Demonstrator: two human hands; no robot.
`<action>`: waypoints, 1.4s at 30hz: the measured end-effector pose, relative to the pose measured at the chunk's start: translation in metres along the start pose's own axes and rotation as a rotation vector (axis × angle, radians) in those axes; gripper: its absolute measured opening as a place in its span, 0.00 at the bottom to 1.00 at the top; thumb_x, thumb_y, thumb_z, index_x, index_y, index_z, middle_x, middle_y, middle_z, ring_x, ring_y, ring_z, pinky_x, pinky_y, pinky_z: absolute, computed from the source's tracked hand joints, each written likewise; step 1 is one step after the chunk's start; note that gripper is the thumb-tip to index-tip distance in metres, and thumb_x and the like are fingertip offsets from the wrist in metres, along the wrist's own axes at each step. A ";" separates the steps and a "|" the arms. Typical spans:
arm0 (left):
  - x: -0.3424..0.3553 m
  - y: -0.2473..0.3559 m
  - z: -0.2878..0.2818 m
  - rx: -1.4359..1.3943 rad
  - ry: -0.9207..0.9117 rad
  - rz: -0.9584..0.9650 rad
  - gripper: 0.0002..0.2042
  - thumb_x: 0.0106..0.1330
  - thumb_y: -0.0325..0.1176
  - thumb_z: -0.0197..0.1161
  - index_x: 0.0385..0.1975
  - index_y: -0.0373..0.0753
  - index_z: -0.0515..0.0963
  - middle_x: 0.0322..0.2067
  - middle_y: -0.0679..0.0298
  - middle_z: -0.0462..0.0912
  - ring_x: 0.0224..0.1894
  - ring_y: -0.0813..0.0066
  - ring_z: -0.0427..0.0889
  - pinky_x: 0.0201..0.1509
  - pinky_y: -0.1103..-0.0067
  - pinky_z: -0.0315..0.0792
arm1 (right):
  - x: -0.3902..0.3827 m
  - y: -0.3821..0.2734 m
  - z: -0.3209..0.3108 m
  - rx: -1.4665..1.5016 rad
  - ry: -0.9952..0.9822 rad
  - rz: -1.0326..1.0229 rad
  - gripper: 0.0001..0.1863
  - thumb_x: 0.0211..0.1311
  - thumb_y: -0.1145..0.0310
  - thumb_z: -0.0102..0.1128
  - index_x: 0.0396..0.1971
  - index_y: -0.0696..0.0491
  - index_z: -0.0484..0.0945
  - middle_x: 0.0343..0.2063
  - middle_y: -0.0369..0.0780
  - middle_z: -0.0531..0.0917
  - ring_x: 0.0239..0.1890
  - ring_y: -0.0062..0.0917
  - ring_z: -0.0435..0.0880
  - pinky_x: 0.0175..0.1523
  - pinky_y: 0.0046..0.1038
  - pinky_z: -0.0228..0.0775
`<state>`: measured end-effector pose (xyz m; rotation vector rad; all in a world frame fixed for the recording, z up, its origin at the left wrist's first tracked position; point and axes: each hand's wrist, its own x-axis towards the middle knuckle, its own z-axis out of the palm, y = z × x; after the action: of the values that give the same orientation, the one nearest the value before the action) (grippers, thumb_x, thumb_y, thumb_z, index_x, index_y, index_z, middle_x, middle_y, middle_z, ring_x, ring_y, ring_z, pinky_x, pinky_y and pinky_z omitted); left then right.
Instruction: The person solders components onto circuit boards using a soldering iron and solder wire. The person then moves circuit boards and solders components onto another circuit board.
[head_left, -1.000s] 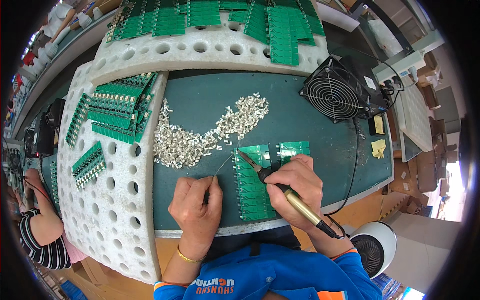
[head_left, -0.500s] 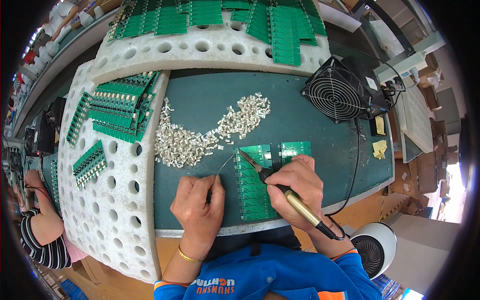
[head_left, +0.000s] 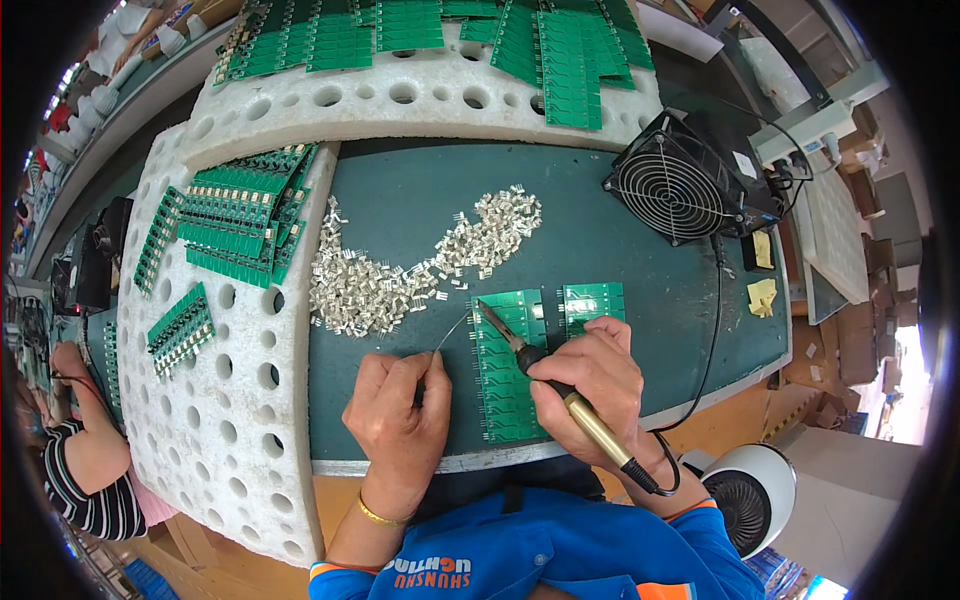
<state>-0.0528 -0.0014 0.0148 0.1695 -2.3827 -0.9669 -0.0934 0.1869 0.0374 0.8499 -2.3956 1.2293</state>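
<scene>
My right hand [head_left: 592, 385] is closed round the dark grip of a soldering iron [head_left: 597, 425] with a brass-coloured handle. The iron's tip rests at the upper left corner of a green circuit board panel [head_left: 508, 375], lying in front of me. Pinched in my left hand [head_left: 402, 408] is a thin strand of solder wire [head_left: 452, 332], its far end close to the iron's tip. A second green panel [head_left: 594, 302] lies just right of the first, partly hidden by my right hand. Small white connectors [head_left: 365, 290] are heaped beyond my left hand.
A black fan [head_left: 672, 190] stands at the back right, with a cable running down the table. White foam boards [head_left: 225, 430] at left and back carry stacks of green circuit boards [head_left: 245, 215]. A white fan [head_left: 748, 495] is at lower right. Another person's arm [head_left: 95, 430] shows at far left.
The soldering iron's handle and my right hand have shifted slightly left and down, while its tip stays near the panel's upper left corner. My left hand has barely moved.
</scene>
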 end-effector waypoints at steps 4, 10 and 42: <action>0.000 0.001 0.000 -0.008 -0.004 -0.009 0.06 0.52 0.18 0.71 0.26 0.35 0.81 0.20 0.63 0.73 0.20 0.75 0.71 0.22 0.79 0.64 | -0.002 -0.002 0.000 -0.025 -0.005 0.001 0.13 0.40 0.76 0.71 0.30 0.50 0.81 0.23 0.34 0.79 0.25 0.27 0.78 0.46 0.36 0.64; 0.000 -0.001 0.000 0.013 0.005 0.020 0.06 0.51 0.20 0.72 0.26 0.37 0.82 0.20 0.63 0.74 0.18 0.71 0.74 0.20 0.76 0.68 | -0.004 -0.004 0.000 -0.041 -0.007 -0.004 0.13 0.41 0.75 0.72 0.30 0.49 0.81 0.23 0.33 0.79 0.25 0.26 0.78 0.46 0.37 0.64; -0.002 0.000 0.001 -0.025 -0.027 -0.001 0.05 0.53 0.17 0.70 0.26 0.34 0.81 0.21 0.63 0.74 0.20 0.78 0.72 0.23 0.81 0.64 | -0.006 -0.007 0.000 -0.039 0.009 0.003 0.13 0.39 0.76 0.73 0.28 0.50 0.82 0.21 0.32 0.78 0.25 0.25 0.77 0.46 0.37 0.64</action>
<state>-0.0516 -0.0006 0.0133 0.1490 -2.3938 -1.0046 -0.0840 0.1859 0.0388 0.8282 -2.4065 1.1806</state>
